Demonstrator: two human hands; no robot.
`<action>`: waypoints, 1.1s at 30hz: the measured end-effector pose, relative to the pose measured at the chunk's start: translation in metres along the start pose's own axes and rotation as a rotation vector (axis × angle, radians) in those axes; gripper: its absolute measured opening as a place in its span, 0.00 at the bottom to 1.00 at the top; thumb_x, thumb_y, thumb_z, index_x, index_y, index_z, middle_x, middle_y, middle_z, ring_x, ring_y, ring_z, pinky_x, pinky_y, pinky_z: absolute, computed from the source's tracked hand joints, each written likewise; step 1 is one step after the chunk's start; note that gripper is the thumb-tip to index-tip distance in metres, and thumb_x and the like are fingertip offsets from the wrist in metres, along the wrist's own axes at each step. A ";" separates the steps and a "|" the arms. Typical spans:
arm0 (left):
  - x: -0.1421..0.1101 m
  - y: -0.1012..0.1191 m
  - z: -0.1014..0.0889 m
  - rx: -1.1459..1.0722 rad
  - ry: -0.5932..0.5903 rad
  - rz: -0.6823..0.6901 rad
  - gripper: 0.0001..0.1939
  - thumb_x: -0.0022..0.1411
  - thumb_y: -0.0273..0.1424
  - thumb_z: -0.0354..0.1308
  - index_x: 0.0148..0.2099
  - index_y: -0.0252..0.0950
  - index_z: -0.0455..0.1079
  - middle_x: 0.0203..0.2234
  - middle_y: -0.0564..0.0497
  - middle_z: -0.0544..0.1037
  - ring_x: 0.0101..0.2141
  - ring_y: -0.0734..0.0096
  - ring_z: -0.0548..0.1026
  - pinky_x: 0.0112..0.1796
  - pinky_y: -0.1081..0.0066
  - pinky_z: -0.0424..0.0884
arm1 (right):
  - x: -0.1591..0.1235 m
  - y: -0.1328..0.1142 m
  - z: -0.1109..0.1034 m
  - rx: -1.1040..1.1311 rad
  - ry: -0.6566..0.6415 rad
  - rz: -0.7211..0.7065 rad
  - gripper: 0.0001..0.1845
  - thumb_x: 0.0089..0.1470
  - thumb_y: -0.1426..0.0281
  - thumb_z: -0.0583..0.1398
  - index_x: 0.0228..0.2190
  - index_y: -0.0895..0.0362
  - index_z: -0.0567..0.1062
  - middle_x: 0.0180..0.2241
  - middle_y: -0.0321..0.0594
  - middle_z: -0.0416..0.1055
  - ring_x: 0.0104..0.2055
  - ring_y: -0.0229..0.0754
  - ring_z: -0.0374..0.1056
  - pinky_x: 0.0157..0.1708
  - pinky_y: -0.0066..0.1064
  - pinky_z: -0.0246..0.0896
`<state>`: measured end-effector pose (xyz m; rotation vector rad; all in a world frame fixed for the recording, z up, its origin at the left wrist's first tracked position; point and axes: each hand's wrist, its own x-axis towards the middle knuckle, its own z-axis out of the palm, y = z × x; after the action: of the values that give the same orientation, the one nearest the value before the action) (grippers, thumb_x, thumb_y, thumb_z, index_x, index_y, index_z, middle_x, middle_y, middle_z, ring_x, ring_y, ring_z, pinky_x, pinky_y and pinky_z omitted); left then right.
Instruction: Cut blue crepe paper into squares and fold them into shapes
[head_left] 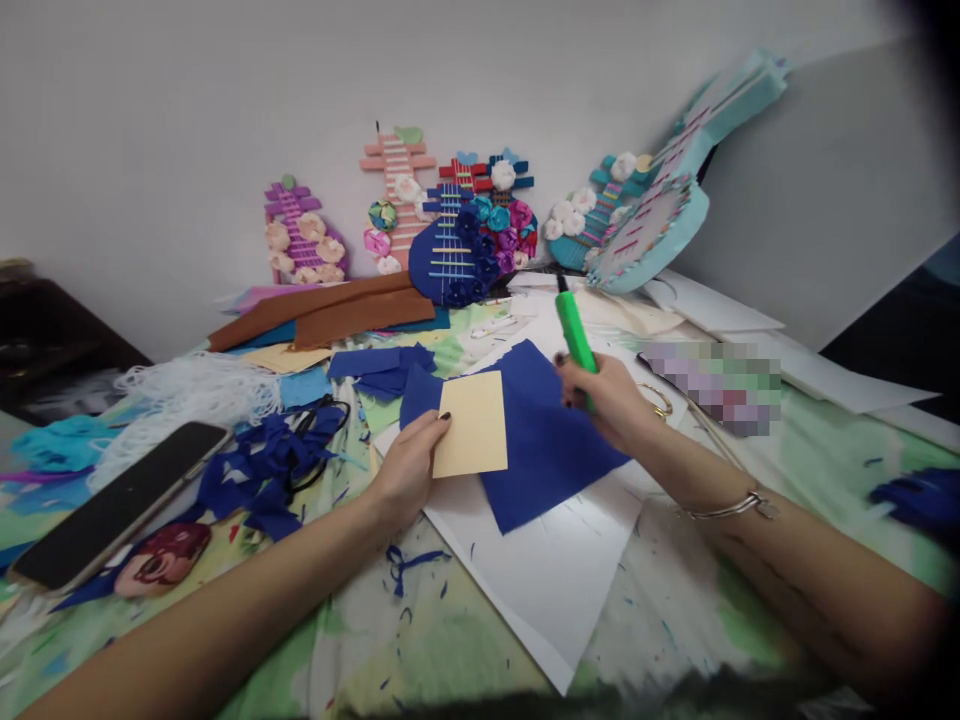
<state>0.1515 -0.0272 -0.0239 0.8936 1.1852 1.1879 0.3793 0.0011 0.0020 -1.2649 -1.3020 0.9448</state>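
My left hand [412, 465] pinches a cream square card [474, 425] by its left edge, thumb on top. The card is held over a dark blue sheet [540, 470] that looks like felt or foam. In my right hand [611, 400] is a bright green marker [574, 325], its black end pointing up and away; my fingers wrap around its lower part. The marker is above the right side of the blue sheet and apart from the card. Beneath the blue sheet lies white paper [562, 600], turned at an angle.
Decorated guitar shapes lean along the wall, including a dark blue one [442, 255] and a large turquoise one [660, 210]. On the left lie a phone [120, 510], white yarn [187, 400] and blue scraps [277, 460]. Brown sheets [352, 315] lie behind. Scissors and white boards are at right.
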 end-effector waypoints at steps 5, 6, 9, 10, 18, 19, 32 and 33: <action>-0.002 -0.008 -0.002 0.098 -0.059 0.074 0.09 0.57 0.39 0.56 0.35 0.39 0.64 0.30 0.54 0.73 0.33 0.69 0.73 0.32 0.74 0.69 | -0.027 0.001 0.033 0.111 -0.257 0.071 0.23 0.38 0.59 0.69 0.25 0.56 0.61 0.18 0.31 0.64 0.17 0.32 0.59 0.16 0.26 0.53; -0.003 -0.009 -0.003 0.129 -0.086 0.088 0.10 0.58 0.40 0.55 0.36 0.40 0.64 0.30 0.54 0.73 0.33 0.69 0.73 0.32 0.74 0.68 | -0.031 0.001 0.037 0.135 -0.295 0.083 0.23 0.36 0.61 0.69 0.24 0.55 0.60 0.19 0.30 0.63 0.16 0.32 0.59 0.16 0.26 0.53; -0.007 -0.006 -0.003 0.240 -0.192 0.132 0.12 0.60 0.42 0.54 0.39 0.40 0.64 0.31 0.55 0.73 0.33 0.68 0.72 0.33 0.73 0.68 | -0.034 0.003 0.044 0.187 -0.308 0.071 0.23 0.35 0.66 0.69 0.24 0.54 0.58 0.19 0.28 0.60 0.18 0.34 0.62 0.19 0.28 0.57; -0.009 -0.004 -0.003 0.284 -0.229 0.152 0.12 0.61 0.42 0.53 0.40 0.40 0.64 0.31 0.55 0.74 0.33 0.68 0.72 0.34 0.73 0.68 | -0.033 0.005 0.044 0.181 -0.287 0.061 0.22 0.36 0.66 0.68 0.24 0.54 0.58 0.19 0.28 0.59 0.19 0.34 0.61 0.20 0.29 0.59; -0.017 0.011 -0.016 0.772 -0.637 0.436 0.14 0.61 0.35 0.56 0.48 0.38 0.71 0.48 0.46 0.75 0.50 0.58 0.70 0.51 0.62 0.64 | -0.013 0.018 0.017 -0.001 -0.297 0.074 0.13 0.41 0.68 0.62 0.26 0.56 0.61 0.23 0.32 0.59 0.24 0.35 0.58 0.23 0.29 0.53; -0.018 0.011 -0.017 0.901 -0.700 0.552 0.16 0.62 0.34 0.54 0.51 0.37 0.70 0.51 0.45 0.73 0.54 0.57 0.67 0.54 0.60 0.62 | -0.011 0.018 0.014 -0.028 -0.330 0.076 0.13 0.41 0.68 0.62 0.26 0.56 0.61 0.23 0.32 0.60 0.24 0.35 0.58 0.23 0.29 0.53; -0.028 0.013 -0.027 1.478 -0.762 0.957 0.23 0.65 0.40 0.49 0.57 0.32 0.63 0.53 0.34 0.69 0.55 0.47 0.65 0.51 0.51 0.64 | 0.001 0.012 -0.008 -0.438 -0.617 -0.145 0.09 0.42 0.70 0.63 0.25 0.57 0.66 0.23 0.31 0.61 0.27 0.36 0.57 0.27 0.28 0.48; -0.025 0.013 -0.027 1.449 -0.735 0.936 0.22 0.65 0.40 0.49 0.56 0.32 0.63 0.52 0.35 0.70 0.53 0.50 0.67 0.50 0.54 0.66 | 0.001 0.013 -0.009 -0.450 -0.641 -0.155 0.09 0.42 0.70 0.63 0.25 0.57 0.66 0.24 0.31 0.62 0.27 0.36 0.57 0.27 0.27 0.49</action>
<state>0.1230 -0.0514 -0.0113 2.8832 0.8446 0.2953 0.3898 0.0026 -0.0091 -1.2043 -2.1777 1.0199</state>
